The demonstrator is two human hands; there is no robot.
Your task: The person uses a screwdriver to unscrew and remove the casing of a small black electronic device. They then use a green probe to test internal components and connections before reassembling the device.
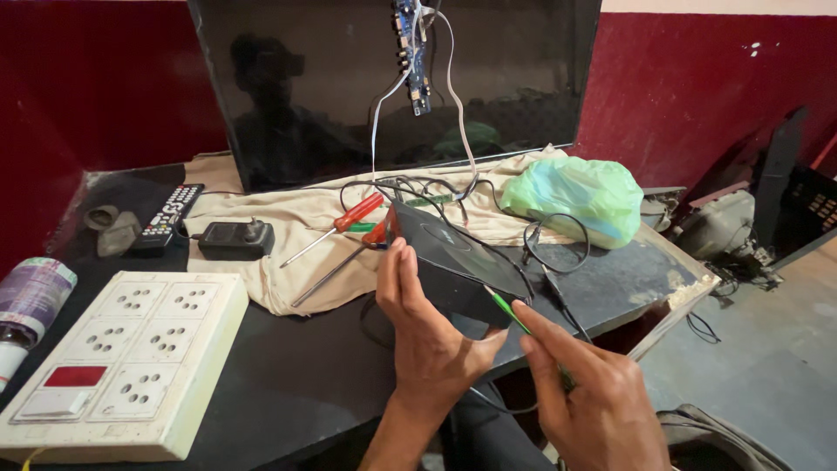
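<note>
The left hand [427, 327] grips a small black box [449, 262] from below and from its near side, thumb and fingers wrapped around the edge, holding it tilted up over the front of the dark table [288, 384]. The right hand [593, 397] is closed around a thin green screwdriver [507, 311], pinching it between thumb and fingers, with the tip resting against the lower right edge of the box. Thin black wires [540, 262] trail from the box across the table. Just behind the box, on a beige cloth [288, 218], lie two screwdrivers with red handles [349, 218], one crossing near the other. A black power adapter [235, 238] sits on the cloth to the left, and a remote control [167, 216] lies further left on the bare table. A large cream switchboard with many sockets [131, 358] takes up the near left corner, with a spray can [26, 305] lying beside it at the edge. A flat screen [349, 96] leans against the red wall behind, a circuit board [412, 52] with white cables hanging in front of it. A green plastic bag [575, 196] rests at the right of the cloth.
</note>
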